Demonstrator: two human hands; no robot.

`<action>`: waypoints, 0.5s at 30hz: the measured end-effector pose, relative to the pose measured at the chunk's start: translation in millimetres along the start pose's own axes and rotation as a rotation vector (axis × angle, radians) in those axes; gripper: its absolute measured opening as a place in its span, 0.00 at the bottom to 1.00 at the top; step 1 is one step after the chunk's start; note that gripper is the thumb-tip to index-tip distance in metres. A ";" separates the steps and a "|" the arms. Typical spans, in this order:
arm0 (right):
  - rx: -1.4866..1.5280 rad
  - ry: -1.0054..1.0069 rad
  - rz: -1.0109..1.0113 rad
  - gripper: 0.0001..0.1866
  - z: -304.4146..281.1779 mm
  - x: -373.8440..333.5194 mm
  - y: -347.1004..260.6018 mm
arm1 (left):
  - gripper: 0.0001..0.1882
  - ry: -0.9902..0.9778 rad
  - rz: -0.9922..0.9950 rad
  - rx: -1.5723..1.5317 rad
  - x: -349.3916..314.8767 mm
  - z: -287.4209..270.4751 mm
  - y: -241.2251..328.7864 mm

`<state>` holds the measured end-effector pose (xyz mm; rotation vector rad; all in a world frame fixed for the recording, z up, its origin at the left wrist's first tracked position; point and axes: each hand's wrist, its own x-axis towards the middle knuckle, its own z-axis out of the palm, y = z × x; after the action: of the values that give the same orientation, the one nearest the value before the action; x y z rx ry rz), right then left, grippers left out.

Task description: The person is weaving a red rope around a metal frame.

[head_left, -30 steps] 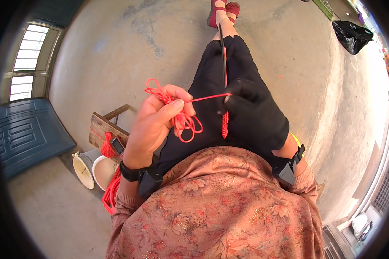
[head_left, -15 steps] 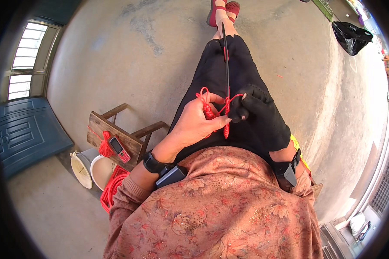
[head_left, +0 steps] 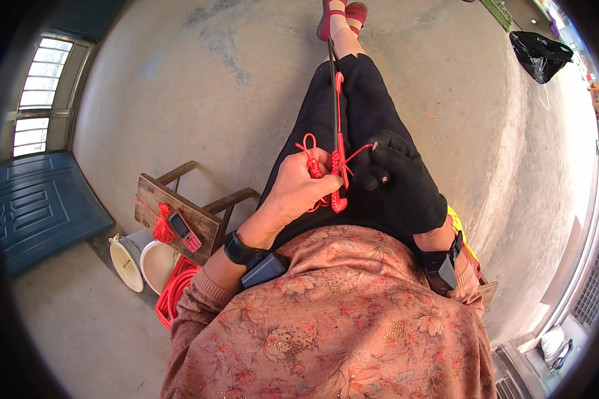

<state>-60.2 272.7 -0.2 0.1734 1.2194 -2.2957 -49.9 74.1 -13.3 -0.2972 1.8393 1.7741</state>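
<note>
My left hand (head_left: 298,189), bare, is closed over my lap around a small bundle of red cord (head_left: 313,166). Its thumb and fingers also press on a long, thin black strip (head_left: 334,93), a rod or strap I cannot tell which, that runs away over my legs. Red cord is wound around the near part of this strip (head_left: 340,163), and a red length lies along it farther out. In a black glove with bare fingertips, my right hand (head_left: 396,169) pinches a strand of red cord (head_left: 361,151) drawn out from the winding.
To my left a wooden stool (head_left: 180,213) bears a hank of red cord (head_left: 163,226) and a red phone (head_left: 184,233). Beside it are white buckets (head_left: 126,266) and a coil of red rope (head_left: 176,299). A black plastic bag (head_left: 540,56) lies far right.
The black strip has turned and shifted slightly left, showing the red length along it. My left hand has moved a little left with it; the right hand stays nearly in place, pinching the strand.
</note>
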 end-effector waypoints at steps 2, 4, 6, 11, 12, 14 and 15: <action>-0.004 -0.003 0.000 0.07 0.9 -0.7 -0.5 | 0.06 0.001 -0.006 -0.022 -0.8 -0.8 -0.7; -0.006 -0.017 0.012 0.07 2.1 -2.8 -1.9 | 0.07 -0.004 -0.011 -0.040 -1.9 -2.0 -1.9; -0.035 -0.013 0.022 0.07 3.1 -5.9 -3.5 | 0.07 -0.022 -0.016 -0.058 -1.9 -3.7 -2.7; -0.189 0.028 0.003 0.06 2.8 -9.5 -3.3 | 0.08 -0.065 -0.029 -0.067 -2.0 -7.4 -3.5; -0.331 0.033 -0.062 0.06 2.1 -9.4 -2.3 | 0.09 -0.072 -0.024 -0.074 -1.9 -7.9 -4.0; -0.346 0.053 -0.091 0.06 -0.2 -8.3 -1.0 | 0.10 -0.093 -0.012 -0.085 -2.3 -8.8 -5.7; -0.219 0.070 -0.057 0.06 -1.5 -7.4 -0.5 | 0.10 -0.107 -0.004 -0.089 -2.5 -9.2 -7.0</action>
<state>-54.3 277.1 1.9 0.1415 1.5185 -2.2002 -46.3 64.0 -18.3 -0.2351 1.6874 1.8359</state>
